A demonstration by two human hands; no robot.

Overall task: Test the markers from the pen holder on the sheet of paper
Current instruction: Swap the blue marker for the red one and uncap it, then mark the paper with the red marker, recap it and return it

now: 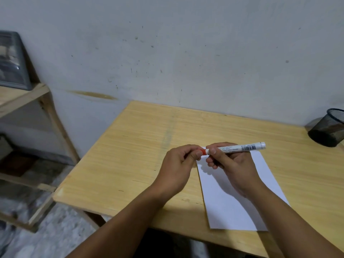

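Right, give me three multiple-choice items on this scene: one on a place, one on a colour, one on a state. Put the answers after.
1. Where does the pen holder stand?
A. the desk's far right corner
B. on the sheet of paper
C. the shelf at left

2. What colour is the marker cap?
A. blue
B. red
C. green

3. How is the marker held?
A. lying on the desk
B. in one hand only
C. left hand on the cap, right hand on the barrel

Answers: A, it stands by the wall at right; B, red shows between the hands; C, both hands grip it above the paper.
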